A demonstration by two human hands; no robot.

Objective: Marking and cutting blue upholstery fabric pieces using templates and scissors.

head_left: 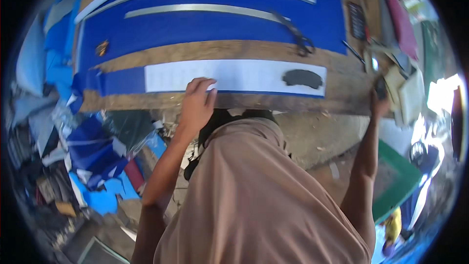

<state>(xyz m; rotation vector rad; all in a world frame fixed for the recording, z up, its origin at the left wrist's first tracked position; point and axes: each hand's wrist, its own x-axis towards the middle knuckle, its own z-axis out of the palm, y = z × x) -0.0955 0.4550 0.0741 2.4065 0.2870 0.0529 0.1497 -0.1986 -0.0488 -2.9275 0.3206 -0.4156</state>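
Note:
A long white printed strip [254, 76] lies on a strip of blue sheet [124, 82] along the near edge of the wooden table. My left hand [198, 105] rests on the white strip's near edge, fingers apart and slightly bent. A dark, flat, rounded piece [303, 78] lies on the strip's right end. Out at the table's right end, my right hand [380, 104] is closed round a small dark object [380, 87], blurred and too indistinct to name. Dark-handled scissors [299, 38] lie behind the strip, partly on the large blue sheet [220, 28].
Two long pale flat bars [195, 8] cross the large blue sheet. A small orange-and-black item [101, 48] sits at its left. Rightward are a black keypad device [357, 21], a pen [353, 52] and stacked pale pieces [410, 97]. Blue scraps [93, 149] litter the floor at left.

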